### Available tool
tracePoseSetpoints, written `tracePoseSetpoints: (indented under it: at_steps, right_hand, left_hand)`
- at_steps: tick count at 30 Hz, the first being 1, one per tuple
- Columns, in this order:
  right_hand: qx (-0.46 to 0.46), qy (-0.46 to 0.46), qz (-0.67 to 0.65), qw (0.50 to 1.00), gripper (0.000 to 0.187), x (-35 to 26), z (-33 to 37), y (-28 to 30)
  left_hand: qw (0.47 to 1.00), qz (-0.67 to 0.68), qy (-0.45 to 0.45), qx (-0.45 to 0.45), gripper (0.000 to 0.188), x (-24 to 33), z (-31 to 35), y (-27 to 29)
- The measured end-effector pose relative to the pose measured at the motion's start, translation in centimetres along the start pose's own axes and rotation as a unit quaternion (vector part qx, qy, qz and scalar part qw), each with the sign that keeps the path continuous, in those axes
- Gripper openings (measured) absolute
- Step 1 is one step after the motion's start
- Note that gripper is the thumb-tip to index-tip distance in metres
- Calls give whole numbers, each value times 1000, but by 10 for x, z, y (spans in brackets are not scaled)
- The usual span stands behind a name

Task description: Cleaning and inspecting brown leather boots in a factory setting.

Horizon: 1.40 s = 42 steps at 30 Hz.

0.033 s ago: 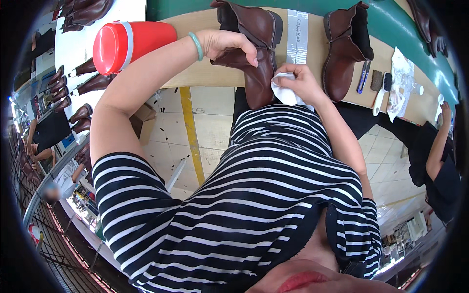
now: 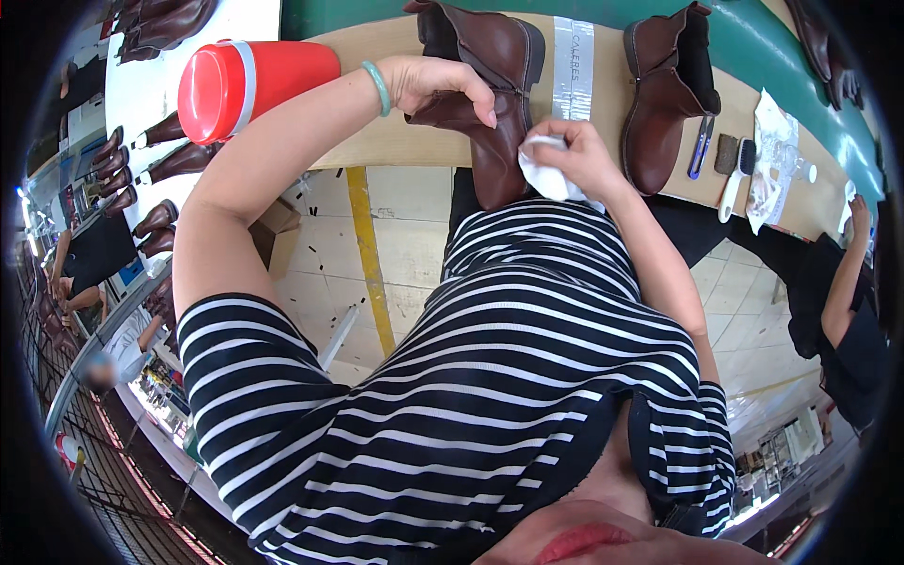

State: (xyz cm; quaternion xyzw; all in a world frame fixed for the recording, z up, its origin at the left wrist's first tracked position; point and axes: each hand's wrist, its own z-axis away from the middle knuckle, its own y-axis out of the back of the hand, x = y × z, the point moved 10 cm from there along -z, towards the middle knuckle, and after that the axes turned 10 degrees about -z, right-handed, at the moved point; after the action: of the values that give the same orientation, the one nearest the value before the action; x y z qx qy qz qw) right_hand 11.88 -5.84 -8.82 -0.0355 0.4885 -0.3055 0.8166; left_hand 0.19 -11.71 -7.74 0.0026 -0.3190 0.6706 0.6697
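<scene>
Right grip [image 2: 584, 156] pinches crumpled white cloth [image 2: 546, 180] beside smooth boot [image 2: 494, 168].

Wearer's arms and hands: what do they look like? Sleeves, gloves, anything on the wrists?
Short sleeves, left and right, both black with white horizontal stripes. Forearms uncovered. No gloves on left hand or right hand. Smooth, pale green bangle on the left wrist; none visible on the right.
</scene>
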Motion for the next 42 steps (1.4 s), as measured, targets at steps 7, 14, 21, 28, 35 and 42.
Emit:
tracePoseSetpoints:
  at_steps: [7,14,21,28,35,42]
  right_hand:
    - [3,-13,37,999,16,4,3,2]
    - [5,17,62,998,15,1,2,2]
    - [-10,31,61,998,14,-1,2,-3]
    - [24,43,31,998,14,-1,1,4]
    - [26,73,91,993,15,-6,4,-2]
    - [41,50,37,997,16,-3,0,1]
  left_hand:
    - [1000,-3,-1,4,17,5,8,-2]
    - [999,-34,-6,15,24,2,1,1]
    - [1000,-23,-11,4,16,6,7,1]
    - [1000,-15,-3,-3,24,-1,-2,6]
    - [1000,-29,4,-10,32,-2,1,3]
    - [1000,-16,-10,-19,29,-1,-2,6]
